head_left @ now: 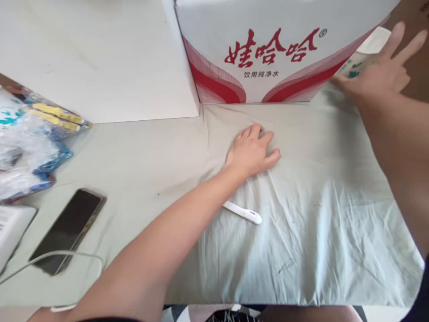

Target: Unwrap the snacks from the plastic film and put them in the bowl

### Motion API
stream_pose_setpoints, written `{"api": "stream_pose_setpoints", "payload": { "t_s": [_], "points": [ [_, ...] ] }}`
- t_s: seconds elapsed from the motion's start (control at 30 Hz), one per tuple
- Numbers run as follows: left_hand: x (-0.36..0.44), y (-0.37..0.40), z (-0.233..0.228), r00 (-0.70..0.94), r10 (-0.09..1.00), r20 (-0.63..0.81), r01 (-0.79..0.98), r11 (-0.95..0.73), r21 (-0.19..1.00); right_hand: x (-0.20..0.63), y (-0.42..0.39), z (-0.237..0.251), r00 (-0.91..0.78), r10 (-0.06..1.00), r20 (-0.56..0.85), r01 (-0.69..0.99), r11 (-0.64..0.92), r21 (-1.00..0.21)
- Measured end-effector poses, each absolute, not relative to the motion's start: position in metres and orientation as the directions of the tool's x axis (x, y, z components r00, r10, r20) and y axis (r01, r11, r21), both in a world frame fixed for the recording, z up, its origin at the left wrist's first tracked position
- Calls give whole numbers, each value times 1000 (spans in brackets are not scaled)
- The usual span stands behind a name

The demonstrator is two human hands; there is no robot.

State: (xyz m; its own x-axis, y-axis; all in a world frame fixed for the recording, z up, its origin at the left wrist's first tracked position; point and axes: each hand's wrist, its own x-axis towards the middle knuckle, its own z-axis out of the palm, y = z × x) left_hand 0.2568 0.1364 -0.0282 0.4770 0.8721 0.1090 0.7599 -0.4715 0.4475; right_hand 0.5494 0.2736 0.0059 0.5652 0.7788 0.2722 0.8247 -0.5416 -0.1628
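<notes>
Two bare arms reach forward over the desk. The left forearm stretches diagonally from the lower left, its left hand lying palm down with fingers loosely curled on the pale green cloth, which is wrinkled around the knuckles and covers the desk. The right hand is spread wide, fingers splayed, touching a small white packet with teal print beside the red and white box. A white pen lies just beside the left forearm.
</notes>
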Motion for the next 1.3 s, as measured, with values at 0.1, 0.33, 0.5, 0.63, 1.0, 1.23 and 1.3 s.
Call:
{"api": "stream_pose_setpoints", "payload": {
  "t_s": [0.1, 0.33, 0.5, 0.63, 1.0, 1.23, 1.3],
  "points": [
    [255, 136, -28, 446, 888, 111, 681, -417, 602, 559, 229, -11, 584, 742, 329, 810, -510, -289],
    [151, 94, 0, 99, 986, 136, 329, -162, 931, 551, 114, -58, -78, 681, 728, 920, 331, -212],
    [49, 28, 11, -379, 923, 67, 86, -37, 996, 438, 74, -5, -323, 684, 654, 845, 520, -126],
    [8, -17, 5, -401, 912, 87, 128, -38, 991, 326, 68, 46, -488, 719, 494, 810, 584, -51],
    [-31, -65, 6, 24, 957, 289, 315, -282, 906, -6, 150, 62, -850, 409, 332, 407, 910, -77],
    [-53, -64, 6, -108, 954, 281, 165, -261, 951, -177, 233, 63, -777, 582, 241, 590, 806, -46],
    [-50, -66, 4, -98, 963, 253, 178, -233, 956, -189, 257, 58, -722, 657, 218, 658, 749, -77]
  ]
}}
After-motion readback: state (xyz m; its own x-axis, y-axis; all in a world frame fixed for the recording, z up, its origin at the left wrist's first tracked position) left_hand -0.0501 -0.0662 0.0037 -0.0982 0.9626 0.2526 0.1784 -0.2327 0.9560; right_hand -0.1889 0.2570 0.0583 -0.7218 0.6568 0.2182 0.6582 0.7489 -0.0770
